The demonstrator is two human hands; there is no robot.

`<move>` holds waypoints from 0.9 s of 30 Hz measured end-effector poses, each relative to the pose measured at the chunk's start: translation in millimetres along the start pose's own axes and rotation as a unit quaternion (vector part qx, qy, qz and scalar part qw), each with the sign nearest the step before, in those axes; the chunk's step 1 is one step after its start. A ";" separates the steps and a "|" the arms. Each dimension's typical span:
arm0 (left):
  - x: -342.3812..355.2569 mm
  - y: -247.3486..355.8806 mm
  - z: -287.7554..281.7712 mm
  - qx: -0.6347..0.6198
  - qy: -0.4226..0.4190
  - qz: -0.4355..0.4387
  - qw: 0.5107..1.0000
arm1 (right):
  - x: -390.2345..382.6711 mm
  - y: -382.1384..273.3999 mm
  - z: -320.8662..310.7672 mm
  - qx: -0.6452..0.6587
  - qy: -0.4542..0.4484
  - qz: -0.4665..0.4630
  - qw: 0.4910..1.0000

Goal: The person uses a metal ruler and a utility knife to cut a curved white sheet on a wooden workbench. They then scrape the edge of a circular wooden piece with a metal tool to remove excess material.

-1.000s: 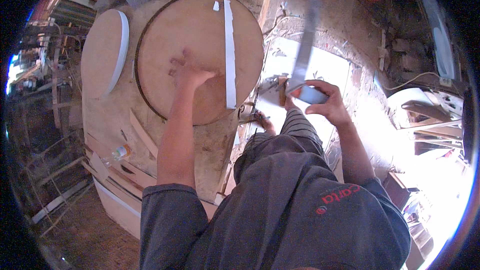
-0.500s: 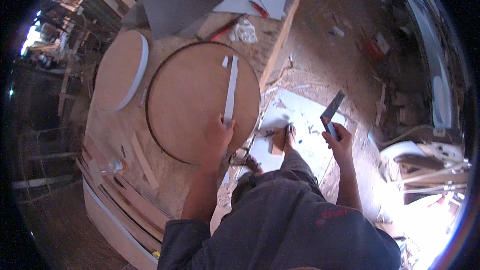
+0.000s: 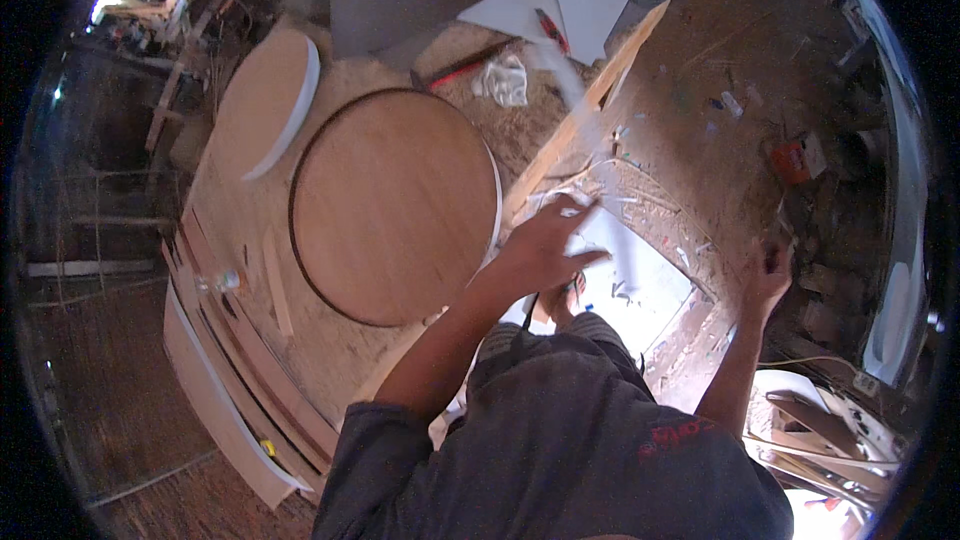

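My left hand (image 3: pixel 545 248) is stretched over the floor just right of the workbench, thumb and fingers apart, nothing gripped. A pale strip (image 3: pixel 560 75), smeared by motion, is in the air beyond it. My right hand (image 3: pixel 769 275) is out to the right above the floor, its fingers curled. What it holds is blurred against the dark background. Left of my left arm, a round wooden disc (image 3: pixel 395 205) lies on the bench, with a dark rim and a white edge along its right side. A second disc (image 3: pixel 265 105) with a white edge lies at the far left.
Grey sheets (image 3: pixel 410 0) and white offcuts (image 3: pixel 515 5) cover the bench's far end, near a red-handled tool (image 3: pixel 465 68) and a crumpled white wad (image 3: pixel 502 78). Long wooden strips (image 3: pixel 245 365) line the left edge. A white board (image 3: pixel 640 285) and scraps lie on the floor.
My left hand has let go of the white strip and moved right, off the disc. The small white scrap is gone from the disc. My right hand has moved farther right; its dark-bladed tool no longer shows clearly.
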State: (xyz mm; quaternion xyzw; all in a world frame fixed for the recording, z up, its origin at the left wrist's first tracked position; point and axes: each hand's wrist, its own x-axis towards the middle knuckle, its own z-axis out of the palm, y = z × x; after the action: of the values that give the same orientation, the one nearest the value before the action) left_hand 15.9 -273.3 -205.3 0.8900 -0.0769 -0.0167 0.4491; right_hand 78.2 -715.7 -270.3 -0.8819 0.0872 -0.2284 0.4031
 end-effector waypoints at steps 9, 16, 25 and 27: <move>-17.5 -144.9 -162.9 0.113 0.319 -0.187 0.922 | 76.8 -46.8 -74.0 0.127 0.016 0.049 0.991; -3.2 -227.0 -218.3 0.286 0.257 -0.340 0.858 | 12.0 -103.2 68.5 0.208 -0.386 0.340 0.832; 10.7 -290.3 -118.8 0.412 0.221 -0.352 0.811 | -135.2 -175.9 202.6 0.196 -0.624 0.373 0.658; 17.5 -277.3 -121.0 0.397 0.234 -0.350 0.815 | -140.5 -177.0 194.8 0.180 -0.606 0.377 0.677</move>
State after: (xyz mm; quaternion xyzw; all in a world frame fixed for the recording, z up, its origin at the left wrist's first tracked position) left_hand 78.9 -17.4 -354.9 0.9350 0.3473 0.0676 0.0246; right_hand 41.3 -420.7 -295.3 -0.6302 0.1059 0.5158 0.5706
